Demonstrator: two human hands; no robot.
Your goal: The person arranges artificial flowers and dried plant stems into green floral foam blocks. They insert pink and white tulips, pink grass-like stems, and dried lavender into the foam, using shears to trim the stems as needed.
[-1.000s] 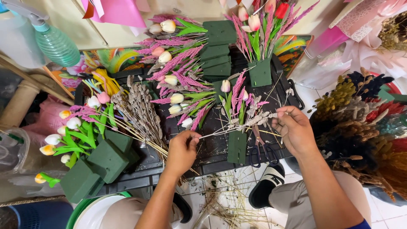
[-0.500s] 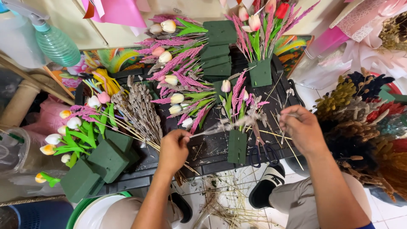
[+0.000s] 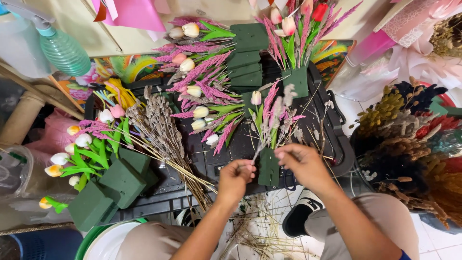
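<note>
While both hands pinch one thin stem (image 3: 256,155) above a green foam block (image 3: 268,167) on the black tray (image 3: 337,144), left hand (image 3: 234,179) closed low, right hand (image 3: 302,162) gripping beside it, a hard push could probably snap it or tip the block holding pink sprigs (image 3: 274,113).

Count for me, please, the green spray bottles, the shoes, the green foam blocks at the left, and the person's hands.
Green spray bottle: 1
Shoe: 1
Green foam blocks at the left: 3
Hands, the left hand pinching a stem, and the right hand: 2
Total: 7
</note>
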